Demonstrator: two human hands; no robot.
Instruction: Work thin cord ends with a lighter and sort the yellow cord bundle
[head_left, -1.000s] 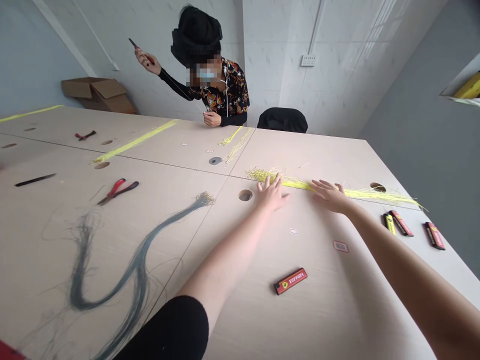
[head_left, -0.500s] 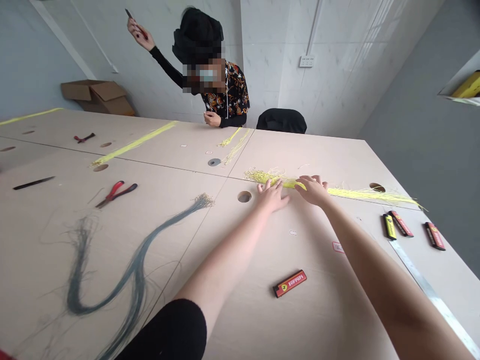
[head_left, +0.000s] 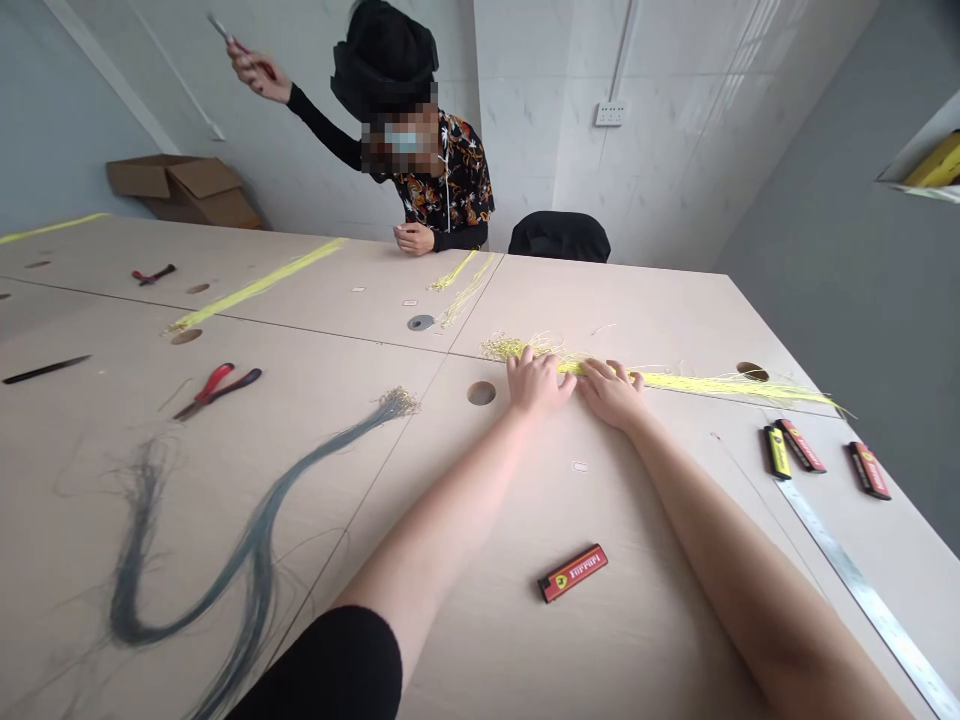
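Observation:
A long bundle of thin yellow strands (head_left: 720, 383) lies across the upper middle of the table, its left end a tuft of small curled tips (head_left: 501, 346). My left hand (head_left: 536, 382) rests on the bundle just right of that tuft, fingers spread and slightly bent over the strands. Close beside it, my right hand (head_left: 611, 392) lays its fingers apart across the same bundle. Both palms face down, and the fingertips partly hide the strands beneath. Below my hands is a red lighter (head_left: 574, 573).
A co-worker (head_left: 457, 180) opposite raises pliers (head_left: 240, 45). Grey-blue strands (head_left: 259, 530), red-handled pliers (head_left: 217, 390) and a dark thin blade (head_left: 46, 369) lie left. At right are a yellow lighter (head_left: 778, 452), red lighters (head_left: 870, 470) and a metal ruler (head_left: 862, 595). A round hole (head_left: 481, 393) pierces the tabletop.
My right hand has shifted slightly left and come down onto the yellow bundle. My left hand has moved slightly up over the strands. The view has shifted a little.

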